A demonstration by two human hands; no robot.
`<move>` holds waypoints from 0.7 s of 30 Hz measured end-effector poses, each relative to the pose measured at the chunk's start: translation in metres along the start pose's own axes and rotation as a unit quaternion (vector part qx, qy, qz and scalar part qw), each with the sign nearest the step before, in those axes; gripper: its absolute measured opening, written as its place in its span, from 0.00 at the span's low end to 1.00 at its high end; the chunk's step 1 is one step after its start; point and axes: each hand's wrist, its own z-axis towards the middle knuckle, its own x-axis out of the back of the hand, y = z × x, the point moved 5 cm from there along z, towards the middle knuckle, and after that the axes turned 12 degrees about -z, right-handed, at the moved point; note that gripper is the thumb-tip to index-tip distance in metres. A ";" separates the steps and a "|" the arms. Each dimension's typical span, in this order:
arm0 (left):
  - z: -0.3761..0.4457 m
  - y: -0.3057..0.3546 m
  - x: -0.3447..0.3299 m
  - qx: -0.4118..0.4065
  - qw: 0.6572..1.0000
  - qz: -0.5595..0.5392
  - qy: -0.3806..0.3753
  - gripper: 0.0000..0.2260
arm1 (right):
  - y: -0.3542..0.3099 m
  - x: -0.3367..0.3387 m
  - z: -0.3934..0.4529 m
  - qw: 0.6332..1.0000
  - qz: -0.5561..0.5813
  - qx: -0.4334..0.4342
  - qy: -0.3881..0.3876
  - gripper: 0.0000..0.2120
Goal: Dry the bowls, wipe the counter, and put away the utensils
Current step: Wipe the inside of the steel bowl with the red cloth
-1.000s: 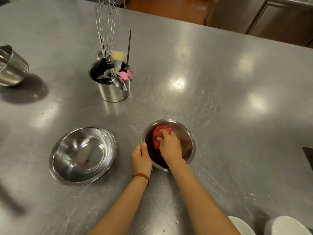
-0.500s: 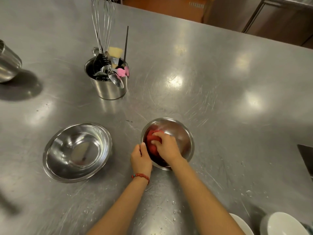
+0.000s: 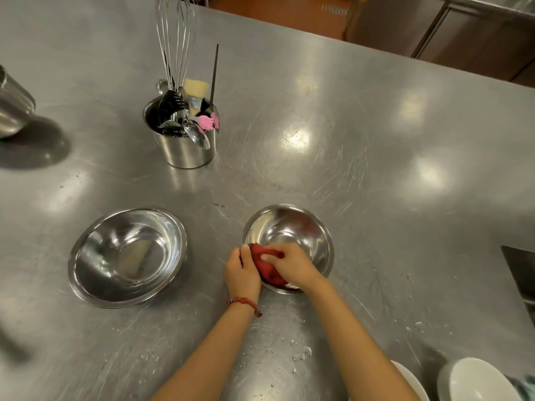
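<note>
Head view: scratched steel counter (image 3: pixel 362 175), water droplets (image 3: pixel 301 353).

A single head-worn view looks steeply down and forward from above the near edge of the scratched stainless-steel counter (image 3: pixel 362 175). The small round steel bowl (image 3: pixel 292 224) lies close, low centre; beyond it the counter's far edge shows, with orange floor (image 3: pixel 278 13) behind. Wide-angle bending curves the edges.

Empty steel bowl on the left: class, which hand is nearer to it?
Left. The left hand grips the other bowl's rim, nearest the empty bowl; the right hand presses the cloth farther away.
</note>
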 end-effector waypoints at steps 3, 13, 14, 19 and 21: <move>0.001 0.000 0.004 -0.016 1.000 -0.006 -0.001 0.18 | -0.003 -0.005 -0.004 0.999 0.030 0.012 0.034 0.12; -0.006 -0.002 0.000 0.014 0.999 -0.005 -0.036 0.17 | 0.011 -0.004 -0.002 0.999 0.010 0.026 0.024 0.09; -0.006 -0.002 0.000 0.016 0.999 -0.005 -0.042 0.17 | 0.010 -0.008 0.001 0.995 0.052 0.000 0.083 0.09; -0.011 -0.002 0.000 0.009 0.998 -0.027 -0.054 0.18 | 0.002 -0.011 0.021 0.920 0.276 -0.114 0.254 0.06; -0.013 -0.005 0.002 0.021 0.998 -0.037 -0.045 0.18 | 0.000 -0.010 0.025 0.906 0.297 -0.139 0.266 0.09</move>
